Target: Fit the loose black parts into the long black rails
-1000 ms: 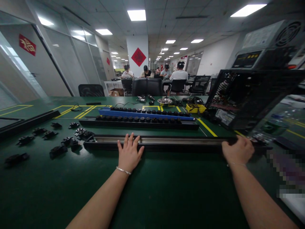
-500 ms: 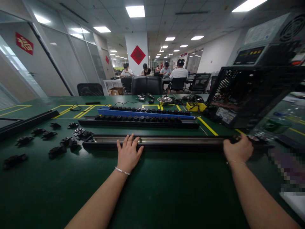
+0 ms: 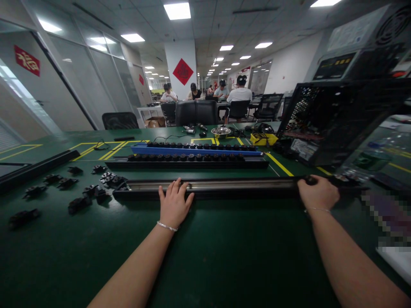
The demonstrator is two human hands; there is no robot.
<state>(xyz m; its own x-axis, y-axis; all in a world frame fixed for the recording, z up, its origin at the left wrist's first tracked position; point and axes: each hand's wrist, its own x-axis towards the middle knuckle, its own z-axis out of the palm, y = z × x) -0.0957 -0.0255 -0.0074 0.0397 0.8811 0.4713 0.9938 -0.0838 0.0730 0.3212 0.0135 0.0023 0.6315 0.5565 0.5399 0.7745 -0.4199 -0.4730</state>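
Note:
A long black metal channel [image 3: 244,194] with a bright inner groove lies across the green table in front of me. My left hand [image 3: 175,203] rests on its left half with fingers spread over the groove. At the channel's right part, my right hand [image 3: 319,192] is closed, thumb and fingers around a small black module [image 3: 311,180], which is mostly hidden. Several loose black modules [image 3: 80,204] lie scattered to the left of the channel. A small clump of modules [image 3: 111,179] sits beside its left end.
Beyond lie a black channel [image 3: 186,164] and a blue channel [image 3: 154,150], both lined with modules. An open computer case [image 3: 340,124] stands at right, near a yellow tray [image 3: 263,140] and a metal bowl [image 3: 221,131]. Another black rail [image 3: 38,171] lies far left. People sit in the background.
My right hand has shifted slightly left along the channel, and the dark module at its fingertips shows more clearly. My left hand stays spread in nearly the same place. The view has tilted slightly.

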